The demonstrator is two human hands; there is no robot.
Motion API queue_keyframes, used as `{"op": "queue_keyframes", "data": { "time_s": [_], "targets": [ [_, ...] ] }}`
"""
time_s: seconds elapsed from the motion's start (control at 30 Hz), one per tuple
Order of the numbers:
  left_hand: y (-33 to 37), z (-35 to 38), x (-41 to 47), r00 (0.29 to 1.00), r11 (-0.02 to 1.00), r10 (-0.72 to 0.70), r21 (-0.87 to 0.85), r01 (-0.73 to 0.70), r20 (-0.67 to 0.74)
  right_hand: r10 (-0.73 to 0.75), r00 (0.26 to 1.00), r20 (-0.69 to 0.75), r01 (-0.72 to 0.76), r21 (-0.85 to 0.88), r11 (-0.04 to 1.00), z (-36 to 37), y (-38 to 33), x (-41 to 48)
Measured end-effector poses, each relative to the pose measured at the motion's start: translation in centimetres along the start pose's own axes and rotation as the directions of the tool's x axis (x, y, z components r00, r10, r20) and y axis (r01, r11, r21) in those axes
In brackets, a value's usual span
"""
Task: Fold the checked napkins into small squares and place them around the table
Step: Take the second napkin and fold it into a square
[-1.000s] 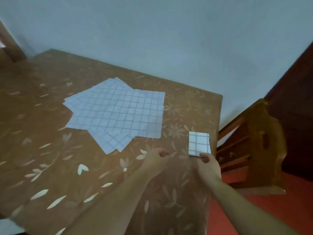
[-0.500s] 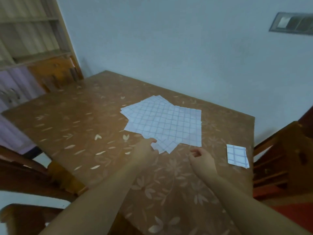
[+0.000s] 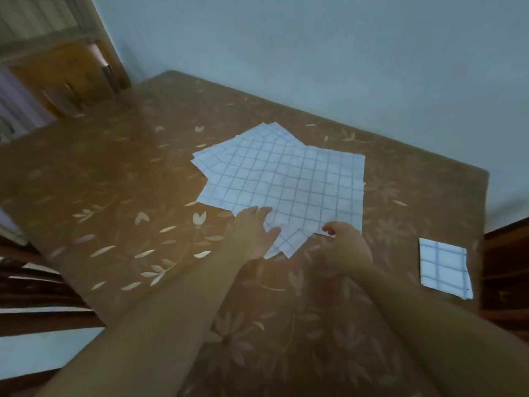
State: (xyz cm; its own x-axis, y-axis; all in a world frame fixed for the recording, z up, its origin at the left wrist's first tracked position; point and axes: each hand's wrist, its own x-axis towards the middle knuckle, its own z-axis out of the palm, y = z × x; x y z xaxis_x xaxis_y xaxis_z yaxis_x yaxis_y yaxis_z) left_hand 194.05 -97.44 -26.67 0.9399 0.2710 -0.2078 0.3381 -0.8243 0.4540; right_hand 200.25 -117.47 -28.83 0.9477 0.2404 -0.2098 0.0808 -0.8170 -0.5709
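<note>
A loose pile of unfolded white napkins with blue checks (image 3: 286, 179) lies fanned out in the middle of the brown flowered table (image 3: 114, 179). My left hand (image 3: 252, 233) lies flat with straight fingers on the pile's near left edge. My right hand (image 3: 345, 247) is at the pile's near right corner, fingers curled, pinching the edge of the top napkin. One napkin folded into a small square (image 3: 442, 266) rests by the table's right edge, apart from both hands.
A wooden chair (image 3: 506, 270) stands close against the table's right edge. Another dark chair (image 3: 34, 290) sits at the near left. A wooden shelf unit (image 3: 57, 73) stands at the far left against the pale wall.
My right hand let go of the folded square at the right edge and moved left to the pile. My left hand reached forward onto the pile. The view swung left.
</note>
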Motion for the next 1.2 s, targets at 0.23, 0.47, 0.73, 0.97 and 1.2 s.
{"op": "queue_keyframes", "data": {
  "time_s": [0.23,0.47,0.73,0.97,1.2],
  "targets": [
    [-1.5,4.3,7.6,0.991,0.983,-0.118,0.148,0.107,0.068,-0.166,0.985,-0.041,0.153,-0.225,0.962,3.5,2.1,6.7],
    [-3.7,6.8,12.0,0.981,0.96,-0.193,0.206,0.189,-0.002,-0.045,0.999,0.012,0.047,-0.352,0.935,6.1,3.1,10.7],
    [-3.3,8.6,11.6,0.977,0.995,-0.058,0.064,0.073,-0.207,-0.163,0.985,-0.049,0.14,-0.316,0.939,6.9,3.4,11.1],
    [-2.3,7.5,10.5,0.915,0.993,-0.069,-0.119,0.023,-0.398,-0.229,0.936,-0.267,0.212,-0.091,0.973,7.4,3.3,10.6],
    [-1.0,3.8,8.3,0.916,0.962,-0.096,-0.273,-0.015,-0.389,-0.193,0.956,-0.223,0.21,0.057,0.976,5.0,1.4,6.5]
  ]
}}
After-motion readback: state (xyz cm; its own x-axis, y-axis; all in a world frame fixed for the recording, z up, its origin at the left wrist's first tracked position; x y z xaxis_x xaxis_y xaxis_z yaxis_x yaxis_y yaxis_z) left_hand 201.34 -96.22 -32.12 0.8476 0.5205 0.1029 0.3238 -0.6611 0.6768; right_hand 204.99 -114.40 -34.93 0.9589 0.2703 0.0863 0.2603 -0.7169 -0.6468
